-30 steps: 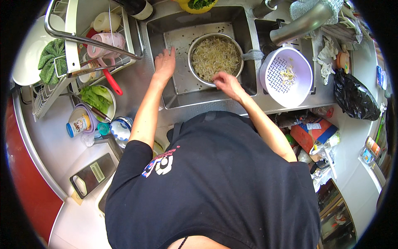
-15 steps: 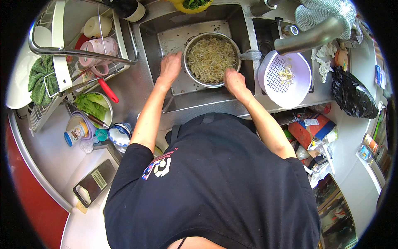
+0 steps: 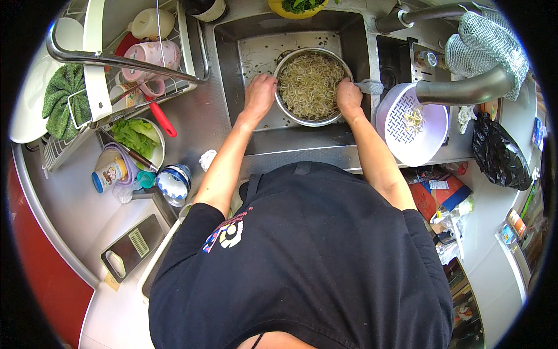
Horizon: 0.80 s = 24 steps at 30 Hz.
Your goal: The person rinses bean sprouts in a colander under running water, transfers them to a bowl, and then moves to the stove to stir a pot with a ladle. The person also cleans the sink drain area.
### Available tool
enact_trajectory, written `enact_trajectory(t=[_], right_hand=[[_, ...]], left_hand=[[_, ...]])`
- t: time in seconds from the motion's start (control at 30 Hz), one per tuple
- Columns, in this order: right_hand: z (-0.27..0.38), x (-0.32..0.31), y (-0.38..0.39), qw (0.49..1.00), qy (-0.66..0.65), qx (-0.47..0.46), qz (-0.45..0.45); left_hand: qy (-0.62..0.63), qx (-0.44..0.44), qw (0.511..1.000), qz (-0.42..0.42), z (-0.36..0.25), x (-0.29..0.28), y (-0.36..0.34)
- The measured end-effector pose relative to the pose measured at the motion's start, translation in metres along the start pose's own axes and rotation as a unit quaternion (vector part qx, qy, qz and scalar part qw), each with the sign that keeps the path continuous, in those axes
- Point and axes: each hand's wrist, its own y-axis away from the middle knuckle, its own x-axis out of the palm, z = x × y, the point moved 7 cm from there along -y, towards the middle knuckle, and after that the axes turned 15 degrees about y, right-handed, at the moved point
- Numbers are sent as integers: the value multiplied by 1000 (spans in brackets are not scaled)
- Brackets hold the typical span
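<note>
The right hand [image 3: 349, 96] has left the sprouts [image 3: 310, 83]; with the left hand [image 3: 260, 96], both curled, it now brackets the bowl [image 3: 311, 122], making that the focus; whether they pinch, we cannot tell.

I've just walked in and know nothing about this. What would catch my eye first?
Probably the round metal bowl full of pale sprouts in the sink, with the left hand at its left rim and the right hand at its right. Next might come the lilac colander to the right, with a few sprouts inside, and the bright red handle by the dish rack at left.
</note>
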Motion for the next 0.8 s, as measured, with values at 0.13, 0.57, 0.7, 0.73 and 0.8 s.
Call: enact_trajectory(t=[0.13,0.57,0.7,0.73,0.8], right_hand=[[-4,-3,11,1000,-11,-18,-5],[38,-17,80,711,-646,25,276],[65,-17,97,641,-692,38,330],[71,-19,99,612,-716,41,332],[79,-25,102,552,-761,44,339]], left_hand=[[-75,86,993,-3,-13,24,-15],[57,-14,998,-36,-12,24,-2],[232,-110,965,-51,-28,20,27],[236,-92,966,-54,-38,18,32],[243,-48,966,-70,-59,14,42]])
